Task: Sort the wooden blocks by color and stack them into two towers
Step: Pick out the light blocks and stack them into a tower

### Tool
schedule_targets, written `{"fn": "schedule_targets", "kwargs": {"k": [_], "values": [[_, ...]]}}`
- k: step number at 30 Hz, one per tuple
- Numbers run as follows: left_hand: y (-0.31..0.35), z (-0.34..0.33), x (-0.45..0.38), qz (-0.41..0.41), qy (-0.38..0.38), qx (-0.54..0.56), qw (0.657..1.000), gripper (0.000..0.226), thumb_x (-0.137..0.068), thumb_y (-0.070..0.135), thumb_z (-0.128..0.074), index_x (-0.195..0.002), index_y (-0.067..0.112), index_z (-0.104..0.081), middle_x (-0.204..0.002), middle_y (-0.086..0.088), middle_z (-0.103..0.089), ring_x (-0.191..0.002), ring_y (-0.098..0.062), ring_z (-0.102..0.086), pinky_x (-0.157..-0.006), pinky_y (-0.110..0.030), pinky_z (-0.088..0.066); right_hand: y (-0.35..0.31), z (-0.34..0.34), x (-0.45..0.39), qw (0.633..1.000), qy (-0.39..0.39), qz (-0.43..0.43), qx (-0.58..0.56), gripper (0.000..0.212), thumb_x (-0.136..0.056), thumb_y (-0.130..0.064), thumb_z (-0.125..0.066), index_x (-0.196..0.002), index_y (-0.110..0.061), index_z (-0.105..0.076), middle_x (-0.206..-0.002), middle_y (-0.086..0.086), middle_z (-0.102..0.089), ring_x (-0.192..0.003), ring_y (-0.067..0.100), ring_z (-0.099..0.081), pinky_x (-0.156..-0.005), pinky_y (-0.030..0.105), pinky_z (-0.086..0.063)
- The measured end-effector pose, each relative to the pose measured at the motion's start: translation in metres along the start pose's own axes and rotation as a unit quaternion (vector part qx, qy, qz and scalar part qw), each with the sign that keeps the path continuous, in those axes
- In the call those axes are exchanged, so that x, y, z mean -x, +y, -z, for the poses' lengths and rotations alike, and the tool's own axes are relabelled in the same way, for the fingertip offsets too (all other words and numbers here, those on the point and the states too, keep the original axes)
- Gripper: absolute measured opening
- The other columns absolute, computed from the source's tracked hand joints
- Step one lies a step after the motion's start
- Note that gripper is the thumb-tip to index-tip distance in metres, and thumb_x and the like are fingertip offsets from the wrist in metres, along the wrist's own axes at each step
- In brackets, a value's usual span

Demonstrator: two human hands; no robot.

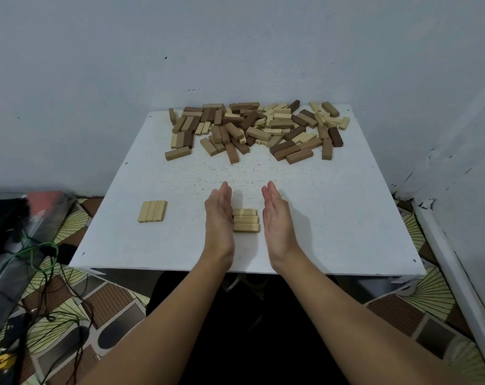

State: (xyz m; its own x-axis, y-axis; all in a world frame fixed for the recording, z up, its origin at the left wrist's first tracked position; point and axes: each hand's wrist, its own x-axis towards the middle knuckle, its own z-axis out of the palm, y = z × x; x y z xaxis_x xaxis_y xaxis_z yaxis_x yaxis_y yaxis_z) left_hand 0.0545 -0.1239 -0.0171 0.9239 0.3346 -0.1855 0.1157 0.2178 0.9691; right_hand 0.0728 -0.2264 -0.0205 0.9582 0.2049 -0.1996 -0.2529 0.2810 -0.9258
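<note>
Progress stood early: one row of three pale blocks point(246, 220) lay between the flat, straight-fingered left hand point(218, 215) and right hand point(277, 215), neither gripping; a second pale row point(152, 211) sat well left of the left hand. Mixed heap point(256, 129) of smooth rectangular light and dark wooden bars remained unsorted beyond the fingertips on the speckled white table point(333, 218).

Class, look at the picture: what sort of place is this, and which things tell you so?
Probably a room in a home, not a workshop: a low white table pushed into a painted wall corner, a patterned floor mat, and loose cables on the floor.
</note>
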Motion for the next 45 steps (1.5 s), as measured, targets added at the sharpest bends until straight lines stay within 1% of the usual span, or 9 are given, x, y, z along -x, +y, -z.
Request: {"fn": "schedule_targets", "kwargs": {"k": [3, 14, 19, 22, 26, 33, 38, 41, 45], "values": [[-0.005, -0.001, 0.0, -0.001, 0.007, 0.0, 1.0, 0.061, -0.11, 0.051, -0.018, -0.161, 0.023, -0.037, -0.164, 0.01, -0.039, -0.15, 0.0, -0.032, -0.111, -0.014, -0.027, 0.003, -0.003, -0.001, 1.0, -0.002, 0.001, 0.011, 0.053, -0.111, -0.047, -0.024, -0.162, -0.032, -0.021, -0.168, -0.014, -0.025, -0.152, -0.002, -0.02, -0.123, 0.023, -0.015], [-0.012, 0.0, 0.002, -0.015, 0.018, 0.006, 1.0, 0.061, -0.111, 0.049, -0.019, -0.158, 0.019, -0.042, -0.162, 0.008, -0.042, -0.148, 0.001, -0.035, -0.117, -0.017, -0.026, 0.015, -0.006, -0.004, 0.999, -0.008, 0.008, 0.031, 0.054, -0.11, -0.05, -0.026, -0.162, -0.036, -0.02, -0.166, -0.015, -0.029, -0.15, -0.004, -0.023, -0.122, 0.024, -0.015], [-0.008, 0.0, 0.006, -0.018, 0.018, -0.005, 1.0, 0.075, -0.095, 0.061, -0.026, -0.156, 0.023, -0.045, -0.16, 0.013, -0.045, -0.146, 0.004, -0.036, -0.125, -0.025, -0.023, 0.013, -0.007, -0.001, 0.999, -0.01, 0.01, 0.038, 0.057, -0.108, -0.052, -0.028, -0.162, -0.036, -0.019, -0.166, -0.015, -0.029, -0.147, -0.005, -0.024, -0.121, 0.023, -0.015], [-0.008, 0.0, 0.007, -0.014, 0.022, -0.003, 1.0, 0.068, -0.102, 0.058, -0.025, -0.157, 0.022, -0.045, -0.161, 0.011, -0.044, -0.147, 0.004, -0.036, -0.122, -0.021, -0.025, 0.011, -0.008, 0.0, 0.999, -0.007, 0.006, 0.046, 0.072, -0.096, -0.06, -0.031, -0.162, -0.036, -0.019, -0.164, -0.016, -0.03, -0.147, -0.006, -0.025, -0.122, 0.023, -0.015], [-0.009, 0.001, 0.007, -0.009, 0.024, -0.008, 1.0, 0.059, -0.11, 0.05, -0.022, -0.157, 0.022, -0.044, -0.162, 0.01, -0.043, -0.148, 0.002, -0.035, -0.118, -0.019, -0.026, 0.012, -0.007, 0.0, 0.999, -0.006, 0.003, 0.045, 0.06, -0.106, -0.055, -0.029, -0.162, -0.035, -0.019, -0.166, -0.013, -0.029, -0.147, -0.006, -0.025, -0.125, 0.027, -0.014], [-0.011, 0.0, 0.008, -0.013, 0.029, -0.01, 0.999, 0.056, -0.112, 0.046, -0.022, -0.157, 0.022, -0.045, -0.161, 0.009, -0.044, -0.148, 0.001, -0.036, -0.115, -0.017, -0.028, 0.012, -0.009, 0.003, 0.997, -0.014, 0.012, 0.075, 0.075, -0.094, -0.062, -0.027, -0.164, -0.035, -0.015, -0.167, -0.014, -0.026, -0.145, -0.007, -0.024, -0.119, 0.02, -0.016], [-0.005, 0.0, 0.009, -0.017, 0.02, -0.018, 0.999, 0.055, -0.11, 0.047, -0.026, -0.156, 0.024, -0.045, -0.161, 0.009, -0.044, -0.147, 0.0, -0.038, -0.123, -0.026, -0.027, 0.011, -0.006, 0.001, 0.996, -0.011, 0.023, 0.084, 0.072, -0.095, -0.057, -0.03, -0.163, -0.034, -0.022, -0.166, -0.015, -0.027, -0.146, -0.007, -0.026, -0.122, 0.024, -0.019], [0.011, 0.016, 0.007, -0.071, 0.006, -0.163, 0.984, 0.05, -0.105, 0.042, -0.045, -0.153, 0.031, -0.046, -0.154, 0.014, -0.046, -0.14, -0.001, -0.04, -0.116, -0.024, -0.031, -0.006, 0.009, 0.001, 0.978, -0.014, 0.073, 0.197, 0.053, -0.1, -0.035, -0.043, -0.153, -0.033, -0.043, -0.153, -0.016, -0.039, -0.136, -0.013, -0.034, -0.114, 0.022, -0.026], [0.037, 0.063, -0.014, -0.047, -0.12, -0.397, 0.909, 0.073, -0.079, 0.045, -0.073, -0.147, 0.044, -0.046, -0.139, 0.013, -0.048, -0.133, -0.011, -0.041, -0.111, -0.034, -0.036, -0.036, 0.044, -0.012, 0.887, -0.087, 0.083, 0.445, 0.055, -0.095, -0.026, -0.066, -0.146, -0.038, -0.05, -0.144, -0.009, -0.037, -0.139, 0.01, -0.029, -0.11, 0.025, -0.023]]}}
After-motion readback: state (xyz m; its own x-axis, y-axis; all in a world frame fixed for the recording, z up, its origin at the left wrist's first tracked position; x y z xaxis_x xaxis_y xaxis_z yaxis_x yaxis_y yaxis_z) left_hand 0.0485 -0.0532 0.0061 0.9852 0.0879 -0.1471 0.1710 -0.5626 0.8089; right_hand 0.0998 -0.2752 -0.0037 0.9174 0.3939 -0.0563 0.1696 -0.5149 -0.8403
